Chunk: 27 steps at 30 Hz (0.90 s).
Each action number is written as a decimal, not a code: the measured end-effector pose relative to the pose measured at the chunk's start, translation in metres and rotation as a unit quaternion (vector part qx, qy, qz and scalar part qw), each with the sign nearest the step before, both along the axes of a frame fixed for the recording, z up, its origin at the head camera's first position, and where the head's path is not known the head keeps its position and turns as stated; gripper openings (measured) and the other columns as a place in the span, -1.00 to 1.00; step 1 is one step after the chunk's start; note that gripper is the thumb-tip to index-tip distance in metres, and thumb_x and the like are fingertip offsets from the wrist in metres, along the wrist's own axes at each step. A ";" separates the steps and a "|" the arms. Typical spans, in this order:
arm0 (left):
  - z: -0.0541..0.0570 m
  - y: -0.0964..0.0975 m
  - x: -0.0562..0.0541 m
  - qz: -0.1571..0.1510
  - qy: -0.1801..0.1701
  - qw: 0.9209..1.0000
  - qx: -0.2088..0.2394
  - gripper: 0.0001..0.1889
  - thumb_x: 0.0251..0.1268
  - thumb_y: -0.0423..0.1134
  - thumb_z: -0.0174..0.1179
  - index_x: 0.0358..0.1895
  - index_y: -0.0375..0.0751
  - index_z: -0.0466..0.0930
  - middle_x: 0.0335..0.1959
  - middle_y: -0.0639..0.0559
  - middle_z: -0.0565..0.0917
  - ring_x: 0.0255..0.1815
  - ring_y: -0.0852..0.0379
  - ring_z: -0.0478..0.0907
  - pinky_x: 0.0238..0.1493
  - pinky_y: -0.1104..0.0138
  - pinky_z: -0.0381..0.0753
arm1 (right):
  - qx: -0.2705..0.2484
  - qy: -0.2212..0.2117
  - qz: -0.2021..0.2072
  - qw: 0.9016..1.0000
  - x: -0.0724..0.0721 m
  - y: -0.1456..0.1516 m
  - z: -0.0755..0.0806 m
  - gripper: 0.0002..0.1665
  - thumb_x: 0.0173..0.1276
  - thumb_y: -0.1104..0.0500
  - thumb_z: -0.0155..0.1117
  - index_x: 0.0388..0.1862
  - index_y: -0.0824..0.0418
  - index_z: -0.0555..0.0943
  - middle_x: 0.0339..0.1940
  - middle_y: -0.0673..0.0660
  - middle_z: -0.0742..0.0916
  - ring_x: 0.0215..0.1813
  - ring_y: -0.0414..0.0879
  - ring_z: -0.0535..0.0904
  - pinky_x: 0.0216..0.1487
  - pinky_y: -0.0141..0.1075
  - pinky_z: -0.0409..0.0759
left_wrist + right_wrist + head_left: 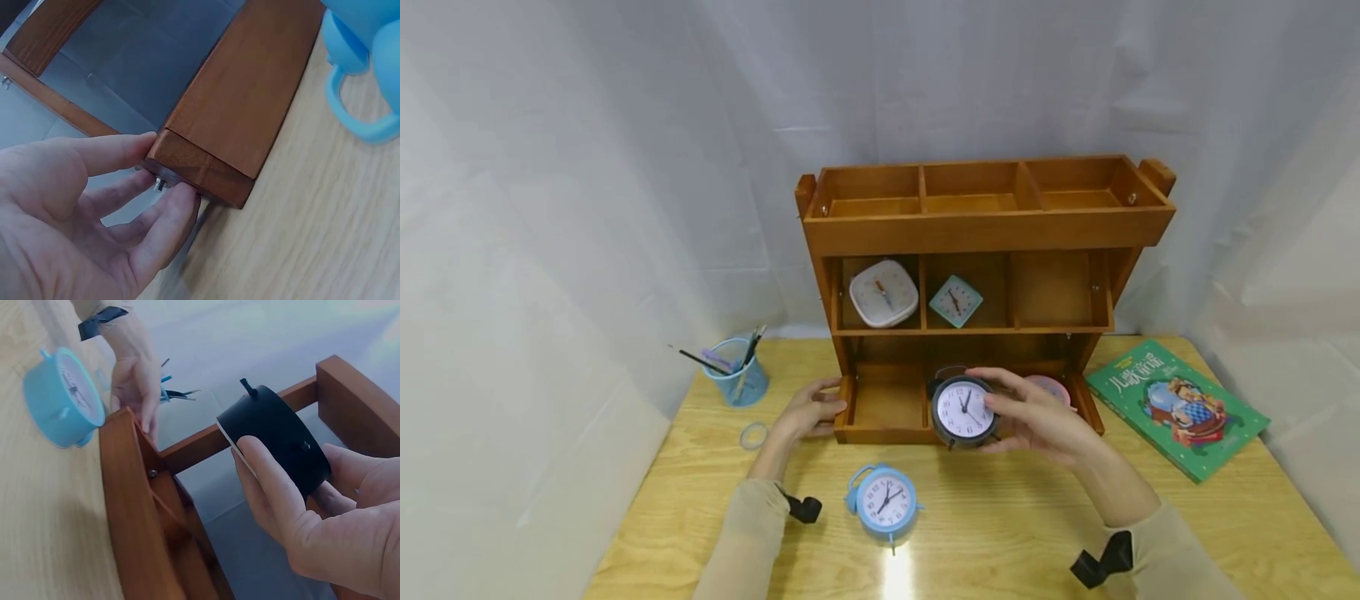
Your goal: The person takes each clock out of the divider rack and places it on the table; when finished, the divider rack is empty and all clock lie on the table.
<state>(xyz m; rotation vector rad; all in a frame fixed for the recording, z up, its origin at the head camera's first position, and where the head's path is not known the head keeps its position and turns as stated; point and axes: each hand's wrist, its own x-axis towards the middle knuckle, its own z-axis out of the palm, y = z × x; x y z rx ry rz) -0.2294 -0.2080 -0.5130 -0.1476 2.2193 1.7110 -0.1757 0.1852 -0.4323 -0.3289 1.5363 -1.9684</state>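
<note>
My right hand [1037, 417] holds a black alarm clock [964, 410] in front of the bottom tier of a brown wooden shelf [985, 232]. In the right wrist view its fingers and thumb grip the clock's black case [275, 440], and the dial faces away. My left hand [808, 410] grips the shelf's bottom left front corner; in the left wrist view the fingertips pinch the wooden end [197, 169] beside a metal screw. A light blue alarm clock [886, 502] stands on the table before the shelf. Behind my right hand, a pink clock [1049, 388] is partly hidden.
On the middle tier sit a white clock [883, 293] and a small teal square clock [956, 301]. Left of the shelf stands a blue pen cup [739, 385] near a clear ring [753, 436]. At the right lies a green book [1180, 408]. Pale curtains [1000, 75] hang behind.
</note>
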 end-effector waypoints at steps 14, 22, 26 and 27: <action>0.003 0.004 -0.001 0.000 0.003 1.000 -0.022 -0.38 0.55 -0.30 0.21 0.60 -0.13 0.31 0.40 -0.35 0.46 0.20 -0.14 0.59 -0.01 0.11 0.76 | 0.013 -0.011 0.083 0.996 0.027 0.011 -0.035 -0.44 0.71 0.22 0.05 0.61 0.12 0.32 0.34 0.17 0.54 0.11 0.13 0.73 -0.05 -0.01 0.81; 0.003 0.005 -0.001 0.001 0.005 1.000 -0.021 -0.39 0.56 -0.32 0.20 0.60 -0.14 0.31 0.36 -0.34 0.46 0.14 -0.08 0.59 -0.08 0.17 0.74 | 0.018 -0.029 0.113 0.993 0.035 0.014 -0.061 -0.46 0.72 0.25 0.01 0.60 0.12 0.33 0.29 0.17 0.54 0.03 0.10 0.73 -0.08 -0.06 0.81; 0.003 0.005 -0.001 0.002 0.005 1.000 -0.022 -0.40 0.56 -0.33 0.19 0.60 -0.15 0.31 0.37 -0.35 0.46 0.17 -0.12 0.59 -0.05 0.14 0.74 | 0.029 -0.039 0.107 0.993 0.038 0.012 -0.071 -0.41 0.69 0.22 0.08 0.62 0.16 0.30 0.29 0.20 0.53 0.10 0.14 0.67 -0.06 -0.02 0.81; 0.003 0.005 -0.001 0.002 0.005 1.000 -0.023 -0.40 0.56 -0.32 0.19 0.59 -0.15 0.31 0.37 -0.35 0.46 0.18 -0.12 0.59 -0.04 0.14 0.75 | 0.032 -0.041 0.105 0.993 0.038 0.011 -0.073 -0.40 0.68 0.21 0.10 0.62 0.17 0.29 0.29 0.21 0.53 0.11 0.14 0.66 -0.07 -0.03 0.81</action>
